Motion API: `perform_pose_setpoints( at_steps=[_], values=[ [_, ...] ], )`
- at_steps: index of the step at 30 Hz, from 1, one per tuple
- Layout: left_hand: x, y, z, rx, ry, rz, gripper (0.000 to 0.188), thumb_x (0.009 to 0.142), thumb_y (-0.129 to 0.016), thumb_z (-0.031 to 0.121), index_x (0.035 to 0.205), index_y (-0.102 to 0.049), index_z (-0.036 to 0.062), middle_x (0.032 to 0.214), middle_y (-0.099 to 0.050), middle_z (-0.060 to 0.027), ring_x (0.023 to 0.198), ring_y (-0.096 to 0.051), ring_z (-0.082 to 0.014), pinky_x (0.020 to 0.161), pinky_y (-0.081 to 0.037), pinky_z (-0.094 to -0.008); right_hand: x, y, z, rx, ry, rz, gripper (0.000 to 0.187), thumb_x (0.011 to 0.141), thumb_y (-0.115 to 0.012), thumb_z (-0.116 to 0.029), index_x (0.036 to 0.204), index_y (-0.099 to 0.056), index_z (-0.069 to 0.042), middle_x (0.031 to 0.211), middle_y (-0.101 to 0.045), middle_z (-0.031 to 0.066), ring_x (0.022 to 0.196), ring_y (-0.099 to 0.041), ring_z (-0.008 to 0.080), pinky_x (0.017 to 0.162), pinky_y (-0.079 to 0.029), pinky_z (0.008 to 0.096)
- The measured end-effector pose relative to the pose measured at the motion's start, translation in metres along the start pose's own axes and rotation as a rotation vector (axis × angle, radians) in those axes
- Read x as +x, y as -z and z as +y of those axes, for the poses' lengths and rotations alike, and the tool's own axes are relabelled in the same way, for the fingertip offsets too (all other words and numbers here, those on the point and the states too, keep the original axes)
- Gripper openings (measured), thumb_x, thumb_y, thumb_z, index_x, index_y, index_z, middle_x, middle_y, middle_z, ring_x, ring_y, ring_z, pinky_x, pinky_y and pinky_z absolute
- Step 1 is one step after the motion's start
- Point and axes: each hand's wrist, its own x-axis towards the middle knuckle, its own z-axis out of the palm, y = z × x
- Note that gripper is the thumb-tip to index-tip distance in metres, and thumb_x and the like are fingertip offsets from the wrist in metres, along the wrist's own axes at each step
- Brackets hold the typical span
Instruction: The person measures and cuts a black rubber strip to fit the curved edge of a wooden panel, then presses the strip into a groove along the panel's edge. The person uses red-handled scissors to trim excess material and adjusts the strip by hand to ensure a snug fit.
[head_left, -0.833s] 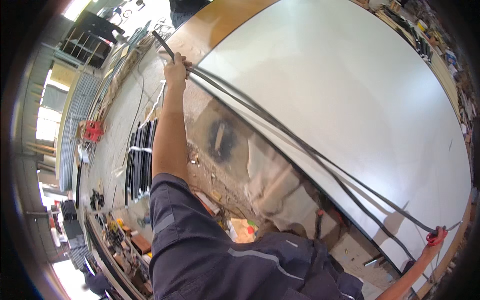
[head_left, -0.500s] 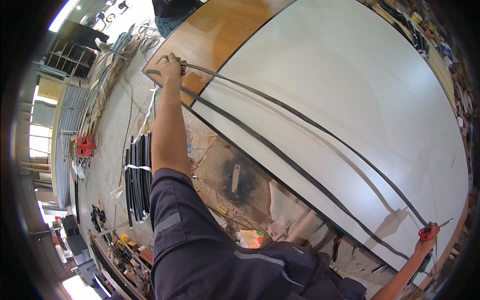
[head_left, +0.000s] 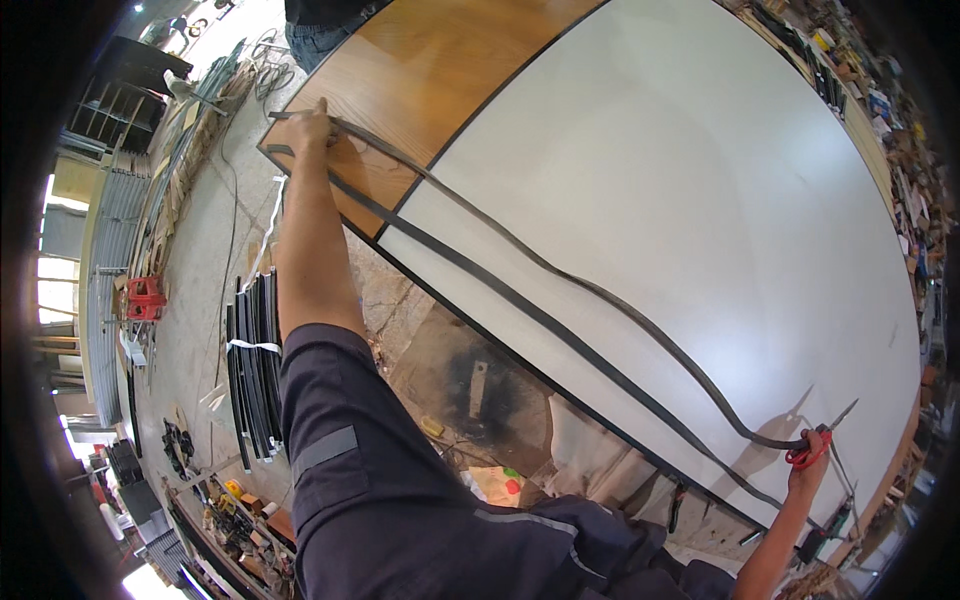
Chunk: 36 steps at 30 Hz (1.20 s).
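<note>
Upper dark strip (head_left: 600, 292) snaking across the white panel (head_left: 650, 170)!
I've my left hand (head_left: 314, 127) clamped on it over the wood-toned section (head_left: 440, 70); my right hand (head_left: 812, 458) grips red-handled scissors (head_left: 826, 437) beside the strip.

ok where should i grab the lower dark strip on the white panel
Probably pinch the lower dark strip mid-length, across its narrow width, from your own side: it is long and thin, and that stretch runs uncovered near the close edge of the white panel, between your left hand and right hand.
</note>
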Motion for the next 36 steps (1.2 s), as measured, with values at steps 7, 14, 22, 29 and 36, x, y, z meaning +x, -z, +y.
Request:
perform_pose_setpoints(
  at_steps=[7,14,22,29,36],
  values=[
    [-0.001,-0.012,-0.001,0.614,-0.438,0.165,0.052,0.100,-0.058,0.049,0.101,-0.071,-0.0021,0.100,-0.074,-0.0150,0.085,-0.071,-0.0269,0.078,-0.056,-0.0422,-0.030,-0.019,0.015,0.062,-0.099,-0.036,0.012,0.093,-0.068,-0.016,0.099,-0.061,-0.009,0.073,-0.060,0.0037,0.060,-0.060,0.0150,0.049,-0.047,0.0294],
    [-0.071,-0.065,-0.022,0.165,-0.670,-0.275,0.056,0.108,-0.050,0.041,0.143,-0.055,-0.0019,0.130,-0.067,-0.0169,0.111,-0.066,-0.0294,0.095,-0.051,-0.0399,-0.010,-0.036,-0.014,-0.104,0.037,0.143,0.027,0.085,-0.077,-0.015,0.103,-0.064,0.001,0.075,-0.066,0.0051,0.058,-0.063,0.0137,0.051,-0.053,0.0289],
    [-0.080,-0.062,-0.003,0.493,-0.694,0.073,0.068,0.108,-0.039,0.054,0.148,-0.050,-0.0003,0.140,-0.060,-0.0229,0.130,-0.056,-0.0417,0.108,-0.045,-0.0473,-0.055,0.055,-0.002,0.154,0.027,0.209,0.079,0.085,-0.074,-0.012,0.150,-0.037,0.012,0.089,-0.071,0.0142,0.060,-0.065,0.0165,0.051,-0.052,0.0293],
    [-0.393,0.004,0.129,-0.201,-0.800,0.116,0.062,0.108,-0.045,0.052,0.140,-0.061,0.0017,0.138,-0.063,-0.0208,0.128,-0.060,-0.0374,0.105,-0.049,-0.0436,-0.158,0.172,0.043,0.318,0.115,0.035,0.068,0.094,-0.071,-0.006,0.150,-0.035,0.009,0.089,-0.070,0.0108,0.065,-0.067,0.0166,0.058,-0.055,0.0294],
    [-0.955,0.043,0.127,-0.482,-1.123,-0.796,0.033,0.108,-0.047,0.019,0.113,-0.068,-0.0051,0.114,-0.071,-0.0213,0.099,-0.069,-0.0309,0.087,-0.054,-0.0377,-0.270,0.371,0.247,0.260,-0.039,0.200,0.065,0.091,-0.077,-0.018,0.144,-0.049,0.005,0.094,-0.072,0.0131,0.071,-0.068,0.0168,0.062,-0.055,0.0313]
  ],
)
